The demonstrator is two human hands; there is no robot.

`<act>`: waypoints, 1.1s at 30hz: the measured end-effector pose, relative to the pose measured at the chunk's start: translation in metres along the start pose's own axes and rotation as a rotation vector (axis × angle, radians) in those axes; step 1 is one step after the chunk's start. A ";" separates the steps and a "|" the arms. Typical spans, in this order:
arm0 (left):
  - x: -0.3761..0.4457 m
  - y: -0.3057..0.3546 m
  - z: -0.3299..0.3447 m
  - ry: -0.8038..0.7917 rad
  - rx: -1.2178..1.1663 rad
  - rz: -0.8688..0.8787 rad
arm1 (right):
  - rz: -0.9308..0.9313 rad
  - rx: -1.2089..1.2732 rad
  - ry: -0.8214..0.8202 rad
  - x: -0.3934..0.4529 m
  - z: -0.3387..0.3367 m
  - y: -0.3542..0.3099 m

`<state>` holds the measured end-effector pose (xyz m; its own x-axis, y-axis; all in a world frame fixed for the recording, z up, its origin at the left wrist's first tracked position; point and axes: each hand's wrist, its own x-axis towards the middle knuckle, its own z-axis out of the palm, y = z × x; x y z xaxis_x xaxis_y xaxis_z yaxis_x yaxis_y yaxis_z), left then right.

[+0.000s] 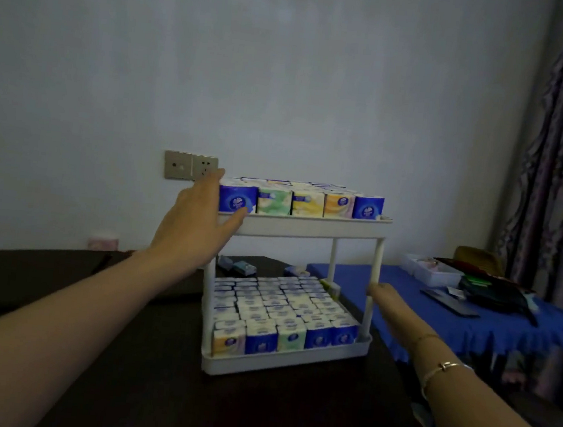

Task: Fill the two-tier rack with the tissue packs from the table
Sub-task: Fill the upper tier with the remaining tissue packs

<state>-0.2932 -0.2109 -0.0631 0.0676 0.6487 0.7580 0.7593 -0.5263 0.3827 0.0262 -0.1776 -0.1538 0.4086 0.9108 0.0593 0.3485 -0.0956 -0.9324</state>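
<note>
Rack (301,225): both tiers looking packed with packs (288,201); a few loose packs (238,266) lying on the table behind it.
Left hand (200,221): I am reaching flat-fingered against the top tier's left corner, grasping nothing, probably steadying it.
Right hand (389,301): I am extending straight fingers beside the rack's right post, empty.

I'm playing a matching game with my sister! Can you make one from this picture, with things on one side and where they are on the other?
Things:
1. left hand
2. right hand
3. loose tissue packs
4. wall socket

Places:
A. on the dark table behind the rack
B. at the top shelf's left end
C. on the wall left of the rack
D. by the rack's right front post, near the bottom shelf

Pairs: 1-B, 2-D, 3-A, 4-C
</note>
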 end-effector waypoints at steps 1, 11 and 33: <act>-0.010 -0.008 0.002 -0.010 -0.023 -0.045 | 0.034 -0.014 -0.004 -0.002 0.005 0.007; -0.080 -0.037 0.054 -0.370 -0.339 -0.542 | -0.031 -0.084 0.071 -0.015 0.046 0.064; -0.144 -0.170 -0.093 -0.031 -0.103 -0.776 | -0.295 -0.525 -0.307 -0.130 0.172 -0.016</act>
<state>-0.4927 -0.2661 -0.1880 -0.4387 0.8663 0.2390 0.5333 0.0369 0.8451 -0.1776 -0.2255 -0.2082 0.0027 0.9941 0.1086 0.8041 0.0625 -0.5913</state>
